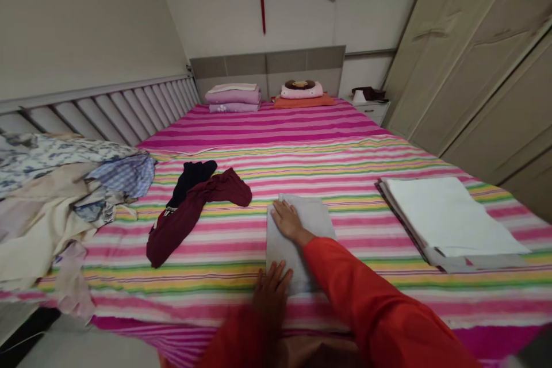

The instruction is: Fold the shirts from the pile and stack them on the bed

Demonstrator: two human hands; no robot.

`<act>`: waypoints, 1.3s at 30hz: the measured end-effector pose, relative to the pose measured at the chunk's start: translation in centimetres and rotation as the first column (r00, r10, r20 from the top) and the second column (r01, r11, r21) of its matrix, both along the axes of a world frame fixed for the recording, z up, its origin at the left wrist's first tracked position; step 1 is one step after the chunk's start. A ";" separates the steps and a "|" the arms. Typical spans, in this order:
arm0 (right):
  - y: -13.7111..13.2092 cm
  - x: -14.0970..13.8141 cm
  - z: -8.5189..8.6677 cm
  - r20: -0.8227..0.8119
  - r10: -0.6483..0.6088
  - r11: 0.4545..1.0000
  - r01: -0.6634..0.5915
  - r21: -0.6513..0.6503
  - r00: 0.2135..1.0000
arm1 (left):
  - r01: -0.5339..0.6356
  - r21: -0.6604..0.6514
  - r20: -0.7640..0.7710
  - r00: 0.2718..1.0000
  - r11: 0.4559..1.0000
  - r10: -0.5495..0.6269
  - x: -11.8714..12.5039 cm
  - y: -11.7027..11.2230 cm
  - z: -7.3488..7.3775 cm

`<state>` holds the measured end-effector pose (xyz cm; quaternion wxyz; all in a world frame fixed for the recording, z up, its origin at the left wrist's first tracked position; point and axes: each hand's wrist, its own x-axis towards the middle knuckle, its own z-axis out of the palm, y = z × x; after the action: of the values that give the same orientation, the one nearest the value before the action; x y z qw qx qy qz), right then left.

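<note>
A folded light grey garment (pixel 317 218) lies flat on the striped bed in front of me. My right hand (pixel 287 219) rests on its far left part, palm down, fingers stretched out. Near the garment's lower left edge is my left hand (pixel 272 292), its fingers spread and slightly blurred; it seems to touch the edge. Neither hand grips anything. To the left lie a crumpled maroon garment (pixel 185 227) and a dark navy garment (pixel 195 175) partly under it. On the right stands a stack of folded clothes (pixel 452 218) with a white piece on top.
Rumpled clothes (pixel 47 195) are heaped along the bed's left side, one hanging over the front edge. Folded purple bedding (pixel 233 98) and a pink pillow (pixel 302 90) sit by the headboard (pixel 297 62). A wardrobe (pixel 478 69) stands along the right, a railing (pixel 121 109) on the left.
</note>
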<state>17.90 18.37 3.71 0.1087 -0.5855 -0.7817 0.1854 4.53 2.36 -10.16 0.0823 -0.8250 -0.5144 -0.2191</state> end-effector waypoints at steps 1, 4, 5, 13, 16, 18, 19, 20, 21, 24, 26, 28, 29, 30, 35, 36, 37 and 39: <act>-1.2 0.1 -0.2 -0.009 -0.012 1.000 0.013 0.028 1.000 | 0.019 -0.032 0.046 0.999 0.999 -0.017 -0.4 0.4 0.6; -4.4 0.5 -1.0 -0.013 -0.008 0.993 0.009 0.117 1.000 | 0.075 -0.064 0.222 0.973 0.995 -0.059 -0.6 3.6 4.1; -5.1 0.8 -1.2 -0.001 -0.002 0.992 0.003 0.129 1.000 | 0.068 -0.074 0.271 0.961 0.995 -0.046 -0.2 5.1 5.4; -2.8 3.4 -1.1 0.055 -0.073 0.996 0.070 0.056 0.996 | -0.185 -0.308 0.152 0.959 0.933 0.240 5.1 13.4 8.7; -1.5 4.1 -1.1 0.054 -0.129 0.990 0.126 0.061 0.990 | -0.204 -0.254 0.078 0.970 0.945 0.230 5.0 13.3 7.8; -0.9 4.4 -1.2 0.055 -0.174 0.983 0.170 0.065 0.983 | -0.205 -0.235 0.050 0.974 0.950 0.223 4.8 13.0 7.8; -0.7 4.6 -1.2 0.055 -0.195 0.979 0.191 0.064 0.979 | -0.207 -0.233 0.041 0.974 0.950 0.222 4.8 12.9 7.9; -0.5 4.8 -1.2 0.055 -0.215 0.976 0.211 0.061 0.975 | -0.210 -0.235 0.033 0.974 0.949 0.223 4.8 12.9 8.1; -0.4 5.0 -1.2 0.056 -0.232 0.972 0.229 0.057 0.971 | -0.213 -0.241 0.026 0.974 0.947 0.226 4.8 12.8 8.2; -0.2 6.2 -1.2 0.063 -0.302 0.953 0.300 0.039 0.951 | -0.207 -0.266 0.024 0.975 0.942 0.221 4.8 12.9 8.4; -0.4 7.5 -1.1 0.067 -0.362 0.932 0.362 0.013 0.930 | -0.184 -0.271 0.039 0.979 0.945 0.202 4.7 13.0 8.3; -0.8 9.0 -0.9 0.075 -0.405 0.913 0.408 -0.020 0.911 | -0.164 -0.266 0.062 0.980 0.950 0.187 4.5 13.1 8.2; -1.1 9.7 -0.8 0.082 -0.418 0.906 0.422 -0.035 0.905 | -0.159 -0.261 0.076 0.980 0.952 0.184 4.3 13.1 8.3; -1.6 10.2 -0.6 0.089 -0.428 0.900 0.433 -0.049 0.900 | -0.154 -0.257 0.091 0.979 0.954 0.183 4.2 13.2 8.3; -6.2 9.0 -0.1 0.000 -0.503 0.862 0.501 0.074 0.864 | -0.198 -0.310 0.128 0.960 0.930 0.247 4.8 12.6 9.3; -7.5 8.0 -0.4 -0.044 -0.481 0.863 0.482 0.151 0.875 | -0.235 -0.310 0.134 0.948 0.921 0.287 5.3 12.1 9.3; -8.8 7.0 -0.9 -0.082 -0.429 0.870 0.436 0.230 0.899 | -0.267 -0.297 0.141 0.937 0.917 0.318 5.9 11.3 9.2; -11.1 5.3 -2.4 -0.122 -0.319 0.885 0.342 0.317 0.940 | -0.269 -0.245 0.147 0.940 0.932 0.309 7.1 9.4 8.6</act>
<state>23.21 7.27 1.36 0.2618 -0.6767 -0.6865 0.0486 11.66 11.79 -1.59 -0.0261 -0.7203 -0.6571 -0.2208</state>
